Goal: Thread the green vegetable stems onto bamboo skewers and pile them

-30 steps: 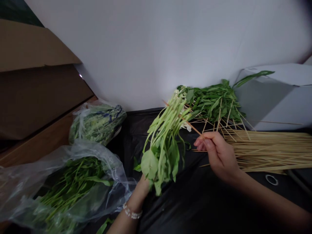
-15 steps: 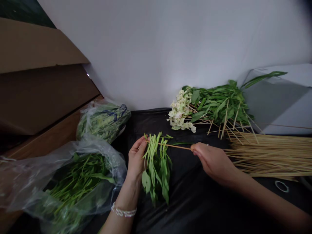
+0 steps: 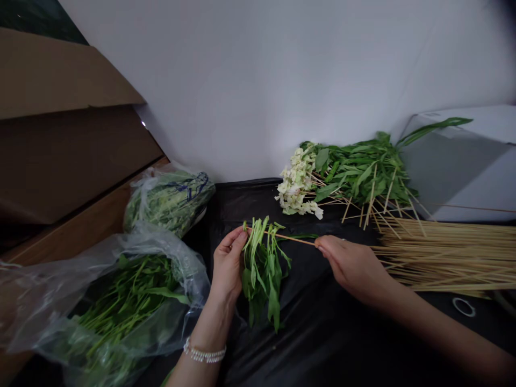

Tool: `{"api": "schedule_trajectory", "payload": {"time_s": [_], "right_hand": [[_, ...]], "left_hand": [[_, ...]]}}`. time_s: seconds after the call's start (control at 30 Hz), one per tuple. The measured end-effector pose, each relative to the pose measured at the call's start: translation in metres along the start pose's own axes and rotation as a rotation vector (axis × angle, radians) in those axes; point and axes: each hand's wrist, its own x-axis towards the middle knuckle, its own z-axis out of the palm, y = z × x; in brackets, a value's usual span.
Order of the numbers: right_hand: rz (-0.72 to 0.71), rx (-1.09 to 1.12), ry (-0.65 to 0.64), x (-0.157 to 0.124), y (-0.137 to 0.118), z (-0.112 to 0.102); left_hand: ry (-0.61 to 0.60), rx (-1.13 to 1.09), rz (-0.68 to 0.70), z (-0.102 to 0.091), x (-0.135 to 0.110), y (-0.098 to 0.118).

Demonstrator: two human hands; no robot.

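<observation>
Left fingers (image 3: 238,240) curl and press together around the top of a bunch of water spinach (image 3: 263,277), gathering the pale stems. Right fingers (image 3: 324,244) pinch the far end of a bamboo skewer (image 3: 290,237), which runs almost level towards the bunch, its tip near the left fingers. Too small to tell whether it pierces the stems or only lies across them.

Technique, as judged: a tight gather close to the skewer limits stem slip, and a pinch at the skewer's end leaves its length free. Holding the skewer square to the stems appears soundest. The present grip looks suited to this.

The bunch hangs below the left fingers, leaves downward, over a black plastic sheet (image 3: 326,328); contact with the sheet cannot be told. A beaded bracelet (image 3: 205,353) circles the left wrist, below the bunch and to its left.

Beyond the bunch lies a skewered heap of greens (image 3: 358,174) with pale cut stems (image 3: 296,183) at its near end. To the right of the bunch is a pile of bamboo skewers (image 3: 447,258), with a rubber band (image 3: 463,307) just below it. To the left are two plastic bags of greens (image 3: 129,303) (image 3: 169,203). A cardboard box (image 3: 68,134) stands farther left, and a white box (image 3: 459,172) farther right.
</observation>
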Motion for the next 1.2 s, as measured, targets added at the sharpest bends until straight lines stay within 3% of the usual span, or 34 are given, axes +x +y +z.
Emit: {"api": "schedule_trajectory", "payload": {"time_s": [1.2], "right_hand": [[0.002, -0.046, -0.002, -0.001, -0.0029, -0.0022]], "left_hand": [[0.058, 0.024, 0.038, -0.004, 0.0078, -0.0063]]}}
